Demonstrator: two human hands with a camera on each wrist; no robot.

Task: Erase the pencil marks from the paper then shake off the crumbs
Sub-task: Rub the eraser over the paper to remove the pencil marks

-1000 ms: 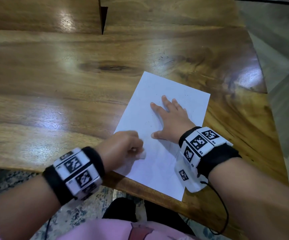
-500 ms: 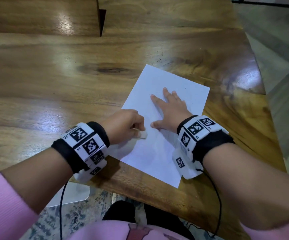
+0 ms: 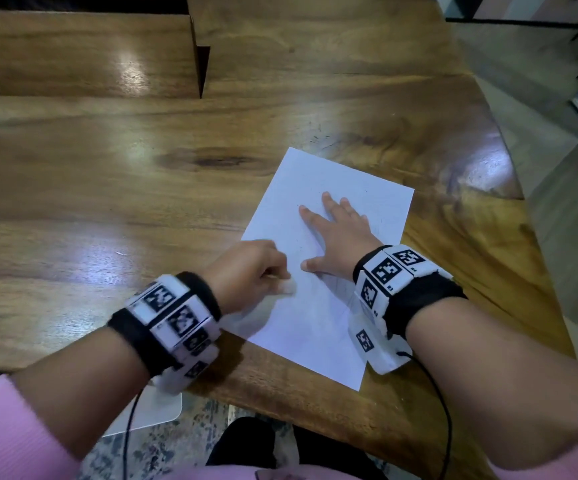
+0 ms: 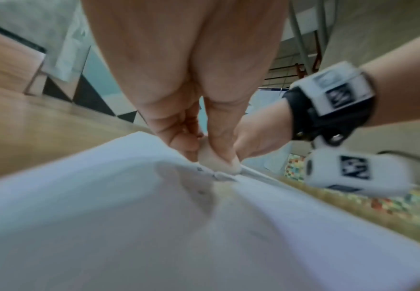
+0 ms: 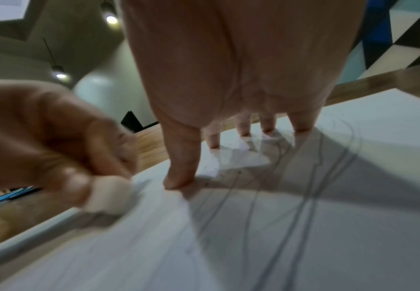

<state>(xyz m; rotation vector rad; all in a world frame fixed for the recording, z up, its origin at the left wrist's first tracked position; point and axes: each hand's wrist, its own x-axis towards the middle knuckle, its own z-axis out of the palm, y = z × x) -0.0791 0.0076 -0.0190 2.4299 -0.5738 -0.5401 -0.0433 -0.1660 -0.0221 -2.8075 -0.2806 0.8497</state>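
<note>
While the right hand (image 3: 341, 233) lies flat on the one white paper sheet (image 3: 318, 327), fingers (image 5: 243, 126) straight and spread, the left hand (image 3: 246, 271) has fingers curled, pinching one small white eraser (image 3: 286, 286) against the sheet at 9 o'clock of the right thumb. Sheet sits on the glossy wooden bench (image 3: 107, 188) near its front edge. Several grey pencil lines (image 5: 303, 206) under the right wrist.
</note>
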